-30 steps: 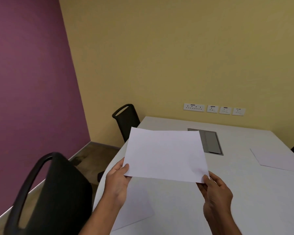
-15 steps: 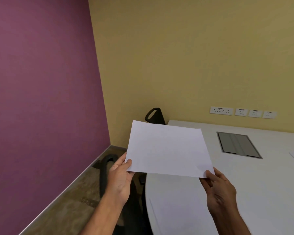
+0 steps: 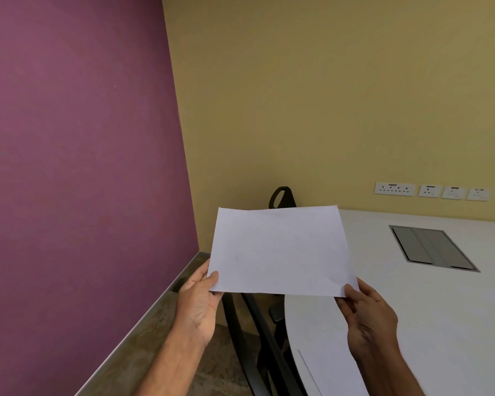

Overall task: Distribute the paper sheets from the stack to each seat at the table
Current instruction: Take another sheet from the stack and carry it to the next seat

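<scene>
Now carrying one paper sheet [image 3: 280,252], held up in the air over the near-left edge of the white table [image 3: 440,310], roughly flat, far edge tipped slightly up. Pinched at both near corners: left hand [image 3: 197,304] at near-left corner, thumb on top, other fingers underneath; right hand [image 3: 369,318] at near-right corner, thumb on top, fingers closed on the sheet from below. Both forearms reaching forward from bottom of view, wrists about level, palms turned inward.

Probably meant for the far-left seat, by the black chair [image 3: 282,197] whose back shows just past the sheet's far edge. Best to keep both pinches light but firm so no curl or crease, carry level, lower far edge first onto the table in front of that chair, then slide flat and release. Should land square to the table edge, clear of the grey cable hatch [image 3: 432,247] to the right.

Already laid: another sheet [image 3: 332,372] on the table, near edge, bottom of view. Second dark chair frame [image 3: 257,338] just left of the table, below the hands. Wall sockets [image 3: 429,191] far right.
</scene>
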Available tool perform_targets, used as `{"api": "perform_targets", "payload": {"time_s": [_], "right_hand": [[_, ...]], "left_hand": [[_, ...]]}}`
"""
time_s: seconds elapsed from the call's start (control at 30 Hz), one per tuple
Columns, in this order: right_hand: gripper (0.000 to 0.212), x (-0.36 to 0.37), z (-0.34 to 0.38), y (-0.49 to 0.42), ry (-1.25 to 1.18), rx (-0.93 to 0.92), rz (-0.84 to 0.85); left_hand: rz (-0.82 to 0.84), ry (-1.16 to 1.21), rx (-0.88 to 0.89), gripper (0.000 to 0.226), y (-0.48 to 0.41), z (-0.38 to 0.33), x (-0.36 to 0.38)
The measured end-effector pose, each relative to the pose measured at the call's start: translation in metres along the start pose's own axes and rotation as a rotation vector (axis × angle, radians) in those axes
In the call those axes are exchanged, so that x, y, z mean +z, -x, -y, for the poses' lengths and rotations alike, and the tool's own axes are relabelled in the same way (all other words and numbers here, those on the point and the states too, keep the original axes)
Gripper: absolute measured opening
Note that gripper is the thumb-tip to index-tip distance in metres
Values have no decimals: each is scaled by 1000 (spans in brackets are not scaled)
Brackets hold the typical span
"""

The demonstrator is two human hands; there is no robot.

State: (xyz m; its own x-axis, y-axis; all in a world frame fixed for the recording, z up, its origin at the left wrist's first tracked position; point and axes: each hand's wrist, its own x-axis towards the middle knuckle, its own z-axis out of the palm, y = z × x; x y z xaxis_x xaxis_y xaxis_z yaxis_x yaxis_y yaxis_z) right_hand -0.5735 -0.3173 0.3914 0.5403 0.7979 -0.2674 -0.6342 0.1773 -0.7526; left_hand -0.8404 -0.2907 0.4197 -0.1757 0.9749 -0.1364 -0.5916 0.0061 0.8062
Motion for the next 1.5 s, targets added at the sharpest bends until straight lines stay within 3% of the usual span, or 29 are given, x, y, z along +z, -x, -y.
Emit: {"api": "perform_targets", "payload": {"time_s": [0.5,1.0,1.5], "right_hand": [[23,99,-72,-98,26,-81,-137],[22,205,-161,-161,8,-183,-412],[24,224,-137,-336,-99,-330,-620]], "left_hand": [[-23,-123,-90,40,-184,-9,-5],[179,-258,-287,30,-379,-32,-30],[412,-267,-535,24,-535,51,85]]}}
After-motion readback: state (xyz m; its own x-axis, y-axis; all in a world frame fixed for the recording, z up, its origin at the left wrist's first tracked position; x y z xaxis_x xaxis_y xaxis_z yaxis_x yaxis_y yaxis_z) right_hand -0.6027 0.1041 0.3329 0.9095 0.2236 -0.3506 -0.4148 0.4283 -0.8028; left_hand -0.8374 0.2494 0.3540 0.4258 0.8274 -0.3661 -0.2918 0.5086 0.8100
